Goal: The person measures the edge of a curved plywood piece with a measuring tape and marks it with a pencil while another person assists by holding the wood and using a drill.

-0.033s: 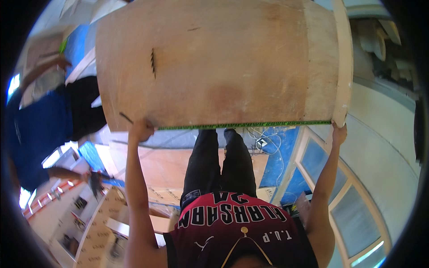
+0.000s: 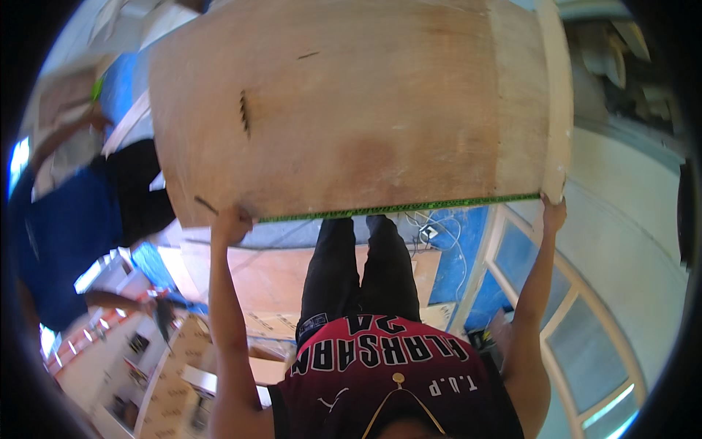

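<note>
A broad wooden panel [image 2: 351,139] lies in front of me, with a pale strip [image 2: 557,102] along its right side. A green tape measure [image 2: 402,208] is stretched along its near edge. My left hand [image 2: 232,225] is closed around the tape at the near left corner. A thin dark stick like a pencil [image 2: 205,205] pokes out of the same hand. At the near right corner, my right hand [image 2: 554,213] pinches the other end of the tape against the panel. Dark marks [image 2: 245,113] show on the panel's surface.
To the left, a person in a blue shirt [image 2: 69,219] holds a dark tool [image 2: 164,316]. White cables and a socket block [image 2: 428,232] lie on the blue floor beyond my legs. A glazed wooden frame [image 2: 578,307] stands at the right; wooden boxes [image 2: 172,380] are at lower left.
The panel's near left corner and the tape's left end sit slightly lower in view, so the tape slants more. Both hands keep their hold.
</note>
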Available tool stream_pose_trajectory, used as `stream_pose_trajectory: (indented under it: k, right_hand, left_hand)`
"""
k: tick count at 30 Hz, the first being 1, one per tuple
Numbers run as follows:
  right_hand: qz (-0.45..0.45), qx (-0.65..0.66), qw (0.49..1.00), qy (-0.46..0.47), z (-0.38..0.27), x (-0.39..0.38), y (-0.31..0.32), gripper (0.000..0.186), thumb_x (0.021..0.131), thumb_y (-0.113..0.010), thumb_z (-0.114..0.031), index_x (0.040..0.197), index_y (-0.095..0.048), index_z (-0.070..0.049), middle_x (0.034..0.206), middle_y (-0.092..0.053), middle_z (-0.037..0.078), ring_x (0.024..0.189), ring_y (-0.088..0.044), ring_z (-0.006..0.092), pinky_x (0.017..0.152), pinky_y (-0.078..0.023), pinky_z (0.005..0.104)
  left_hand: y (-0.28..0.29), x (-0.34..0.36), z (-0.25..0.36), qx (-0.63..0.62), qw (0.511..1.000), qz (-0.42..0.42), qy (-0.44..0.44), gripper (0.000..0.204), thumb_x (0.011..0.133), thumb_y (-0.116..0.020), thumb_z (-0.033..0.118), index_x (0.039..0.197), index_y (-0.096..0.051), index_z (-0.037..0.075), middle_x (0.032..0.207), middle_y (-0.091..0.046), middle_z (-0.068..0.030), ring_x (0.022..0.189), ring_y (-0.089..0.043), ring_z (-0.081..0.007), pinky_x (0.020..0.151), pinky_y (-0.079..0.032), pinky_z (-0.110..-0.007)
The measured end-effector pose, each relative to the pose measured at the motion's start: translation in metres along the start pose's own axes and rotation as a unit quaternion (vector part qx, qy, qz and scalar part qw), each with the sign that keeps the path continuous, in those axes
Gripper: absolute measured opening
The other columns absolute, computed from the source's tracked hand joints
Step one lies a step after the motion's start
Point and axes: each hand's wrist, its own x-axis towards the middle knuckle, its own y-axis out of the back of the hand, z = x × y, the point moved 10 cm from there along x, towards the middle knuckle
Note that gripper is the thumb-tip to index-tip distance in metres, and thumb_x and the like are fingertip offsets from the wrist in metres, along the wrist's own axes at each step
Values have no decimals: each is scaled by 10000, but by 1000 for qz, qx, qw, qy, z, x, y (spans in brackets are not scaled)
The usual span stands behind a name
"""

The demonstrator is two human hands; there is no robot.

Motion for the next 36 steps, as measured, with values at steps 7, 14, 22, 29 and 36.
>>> stream_pose_trajectory:
  k: [7, 14, 22, 29, 36]
  right_hand:
    - [-13, 32, 999, 3, 10, 16, -4, 755, 736, -867, -467, 1304, -624, -35, 1123, -731, 247, 1071, -696, 428, 892, -541, 490]
    - [-26, 16, 999, -43, 7, 7, 3, 868, 747, -857, -498, 1367, -551, 27, 1158, -719, 264, 1107, -689, 414, 919, -533, 472]
    - [-33, -4, 998, -56, 6, 5, 5, 928, 733, -858, -532, 1403, -527, 18, 1166, -712, 262, 1114, -680, 425, 922, -533, 492]
    - [-28, -17, 999, -27, 17, 9, -1, 968, 779, -799, -613, 1420, -505, 49, 1220, -682, 294, 1163, -652, 447, 967, -520, 485]
    - [-25, 25, 998, -48, 30, 10, -3, 957, 884, -578, -755, 1453, -494, 9, 1264, -666, 293, 1213, -627, 445, 1011, -489, 497]
  left_hand:
    - [-6, -10, 9, 24, 999, 9, 31, 239, 792, -758, 289, 729, -756, 58, 740, -696, -214, 745, -711, -398, 680, -534, -505]
    - [4, -11, 25, 3, 1000, 3, 7, 313, 850, -739, 346, 748, -775, 52, 686, -666, -238, 686, -701, -415, 660, -535, -503]
    - [12, -10, 32, 6, 999, -24, 43, 363, 864, -732, 390, 705, -769, 66, 618, -672, -158, 647, -710, -320, 666, -531, -440]
    - [2, -6, 28, -2, 998, -52, 23, 335, 868, -725, 356, 746, -784, 50, 635, -682, -167, 641, -704, -311, 669, -530, -432]
    - [0, -3, 33, 18, 997, -66, 44, 368, 902, -721, 378, 795, -796, 34, 663, -706, -143, 676, -716, -289, 686, -533, -421]
